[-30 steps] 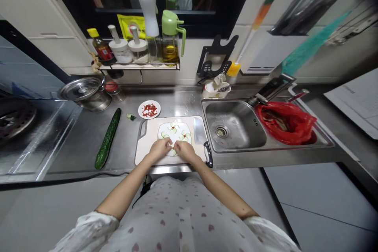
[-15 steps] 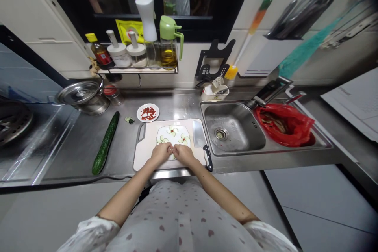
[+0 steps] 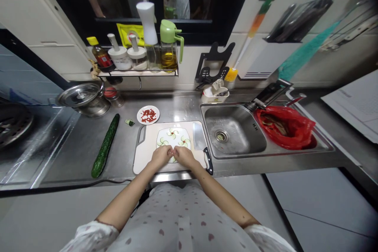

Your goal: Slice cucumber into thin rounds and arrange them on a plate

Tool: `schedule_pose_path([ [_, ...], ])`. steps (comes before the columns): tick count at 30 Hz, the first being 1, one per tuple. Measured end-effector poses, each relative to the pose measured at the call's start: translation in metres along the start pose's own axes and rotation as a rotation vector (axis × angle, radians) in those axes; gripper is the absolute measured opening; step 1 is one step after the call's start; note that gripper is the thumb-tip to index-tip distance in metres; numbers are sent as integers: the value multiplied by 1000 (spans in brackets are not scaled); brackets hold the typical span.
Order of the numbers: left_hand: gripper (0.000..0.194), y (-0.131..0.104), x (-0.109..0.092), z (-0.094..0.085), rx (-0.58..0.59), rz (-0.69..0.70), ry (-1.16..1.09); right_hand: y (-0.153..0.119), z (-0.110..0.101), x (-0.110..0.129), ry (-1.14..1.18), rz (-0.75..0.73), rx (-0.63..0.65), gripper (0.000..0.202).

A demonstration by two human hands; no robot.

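The left hand [image 3: 161, 156] and right hand [image 3: 184, 156] have drawn together since the earlier frame, fingertips narrowly pinched, contents untellable, over the white plate [image 3: 174, 141] just below frame centre, where a light touch should keep the cucumber slices [image 3: 187, 141] undisturbed.

The person wore a pale greyish-white garment [image 3: 168, 212], its front printed with small, scattered hearts [image 3: 211, 237] in a muted brownish mauve. I noted a plain, paler strip [image 3: 182, 228] running down the middle. The left sleeve [image 3: 93, 236] and right sleeve [image 3: 267, 238] were whitish, loose and creased, ending near the elbows. The left hand [image 3: 162, 155] and right hand [image 3: 183, 156] were bare, as were both forearms [image 3: 126, 201].
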State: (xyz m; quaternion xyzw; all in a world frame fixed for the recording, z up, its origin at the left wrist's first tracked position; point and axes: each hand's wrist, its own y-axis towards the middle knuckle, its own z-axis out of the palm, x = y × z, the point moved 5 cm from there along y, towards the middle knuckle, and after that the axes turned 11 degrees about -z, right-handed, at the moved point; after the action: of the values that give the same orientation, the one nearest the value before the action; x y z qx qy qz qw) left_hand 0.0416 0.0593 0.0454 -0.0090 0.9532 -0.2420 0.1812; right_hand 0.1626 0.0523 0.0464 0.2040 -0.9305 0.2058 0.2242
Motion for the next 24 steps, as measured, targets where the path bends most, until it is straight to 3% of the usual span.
schedule_pose_path([
  [24,17,-2,1,0,-4,-6,-41,-4,-2,5,-35,-10,-50,22],
])
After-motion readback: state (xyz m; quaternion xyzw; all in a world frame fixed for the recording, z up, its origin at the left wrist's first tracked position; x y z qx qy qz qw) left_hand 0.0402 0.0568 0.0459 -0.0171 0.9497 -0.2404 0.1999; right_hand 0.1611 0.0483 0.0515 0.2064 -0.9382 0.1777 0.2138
